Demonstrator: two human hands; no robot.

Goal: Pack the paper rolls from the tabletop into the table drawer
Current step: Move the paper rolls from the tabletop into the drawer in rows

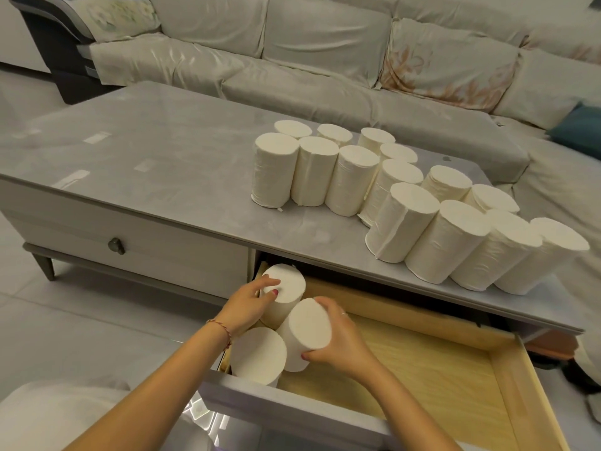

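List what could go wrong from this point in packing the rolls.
1. The roll in the right hand is tilted against its neighbours; let go now, it may fall over.
2. The tabletop rolls stand near the table's front edge, above the open drawer; a knock could topple them.

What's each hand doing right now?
Left hand: gripping the back paper roll in the drawer.
Right hand: gripping the tilted paper roll beside it.
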